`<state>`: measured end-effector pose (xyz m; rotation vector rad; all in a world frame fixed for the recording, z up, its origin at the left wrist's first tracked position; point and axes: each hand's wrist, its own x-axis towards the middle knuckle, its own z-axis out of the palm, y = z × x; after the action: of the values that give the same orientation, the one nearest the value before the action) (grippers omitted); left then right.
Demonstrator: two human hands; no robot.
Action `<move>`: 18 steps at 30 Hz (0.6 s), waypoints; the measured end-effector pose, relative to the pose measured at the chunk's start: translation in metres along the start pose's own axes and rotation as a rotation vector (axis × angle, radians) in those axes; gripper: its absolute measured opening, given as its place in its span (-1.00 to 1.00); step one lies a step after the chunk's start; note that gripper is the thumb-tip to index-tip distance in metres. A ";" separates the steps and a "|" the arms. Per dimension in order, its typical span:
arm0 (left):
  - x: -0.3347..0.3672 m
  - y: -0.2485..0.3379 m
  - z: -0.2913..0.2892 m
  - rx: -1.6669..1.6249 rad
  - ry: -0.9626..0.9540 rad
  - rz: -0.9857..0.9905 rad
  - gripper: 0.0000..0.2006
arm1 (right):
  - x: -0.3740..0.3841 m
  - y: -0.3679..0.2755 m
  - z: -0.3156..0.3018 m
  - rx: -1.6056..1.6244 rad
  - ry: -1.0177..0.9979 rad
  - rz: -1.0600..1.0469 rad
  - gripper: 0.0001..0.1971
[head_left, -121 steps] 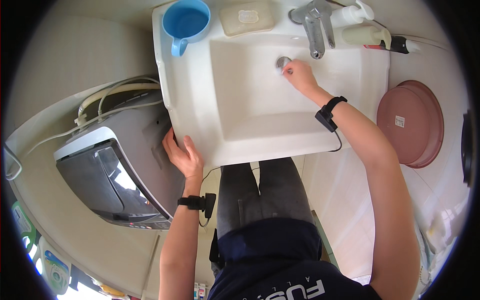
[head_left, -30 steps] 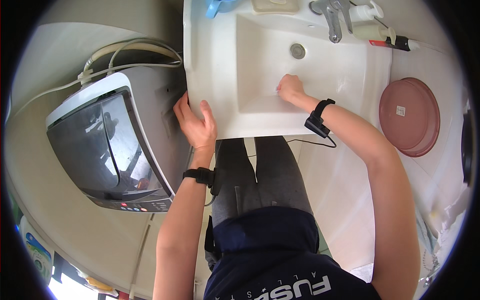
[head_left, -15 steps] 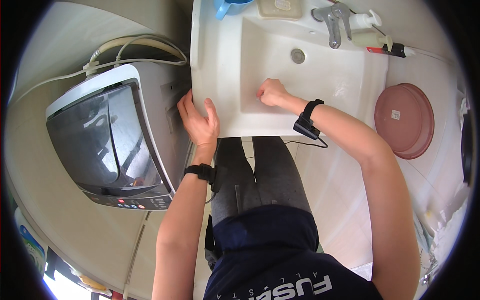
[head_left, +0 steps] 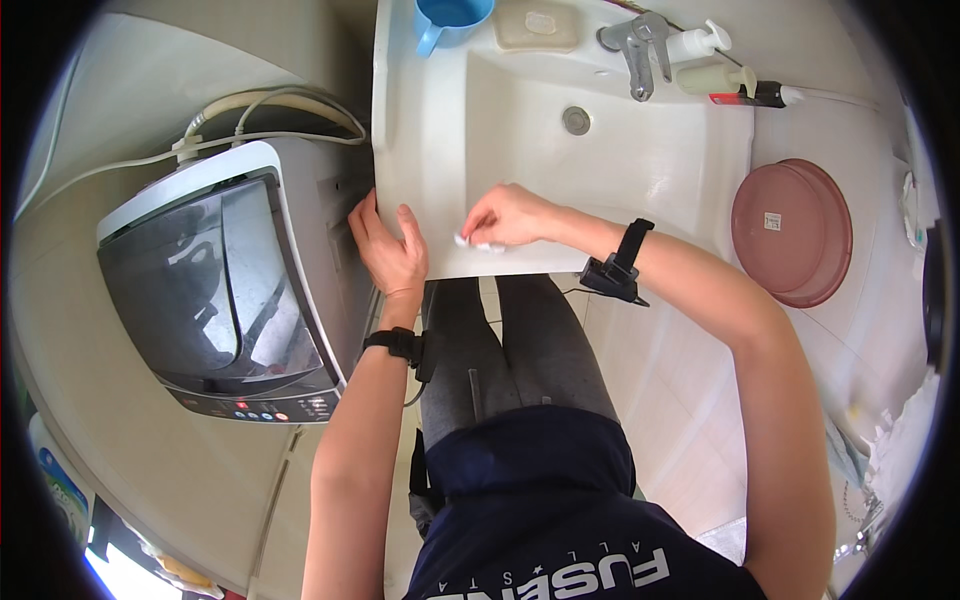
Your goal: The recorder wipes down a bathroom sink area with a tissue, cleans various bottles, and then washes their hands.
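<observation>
A white washbasin [head_left: 420, 160] with a round metal drain [head_left: 576, 121] is in front of me. My right hand [head_left: 515, 215] is over the basin's near rim, its fingers closed on a small crumpled white tissue [head_left: 486, 246] pressed to the surface. Most of the tissue is hidden under the fingers, so its exact material is hard to make out. At the basin's left front corner rests my left hand [head_left: 392, 245], thumb and fingers apart around the edge, with nothing in it. A black strap with a small device sits on each wrist.
On the left stands a top-loading washing machine [head_left: 215, 280] with a dark lid. Along the basin's back are a blue cup [head_left: 455, 20], a soap dish [head_left: 537, 25], a faucet [head_left: 635, 50] and pump bottles [head_left: 700, 42]. Pink round basins [head_left: 790, 235] lean at the right.
My right hand has moved from inside the bowl toward me and left, onto the near rim, and the white tissue now shows under it. My left hand stays at the corner. The view shifted slightly.
</observation>
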<state>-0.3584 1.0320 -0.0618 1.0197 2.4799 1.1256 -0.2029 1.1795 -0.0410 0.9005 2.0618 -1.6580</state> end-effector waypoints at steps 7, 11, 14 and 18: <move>-0.001 0.007 -0.002 -0.045 -0.001 -0.016 -0.59 | -0.041 0.002 -0.004 0.891 -0.028 0.174 -0.69; -0.002 0.002 -0.005 -0.206 0.000 -0.003 -0.61 | -0.078 0.012 0.001 1.457 0.149 0.054 -0.66; -0.001 0.001 -0.009 -0.221 -0.018 0.033 -0.62 | -0.100 0.007 0.005 1.584 0.289 -0.030 -0.64; -0.003 0.008 -0.013 -0.142 0.035 0.138 -0.65 | -0.121 0.001 0.009 1.708 0.375 -0.071 -0.64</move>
<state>-0.3584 1.0263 -0.0476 1.1533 2.3462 1.3510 -0.1142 1.1399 0.0312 1.5492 0.2528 -3.3261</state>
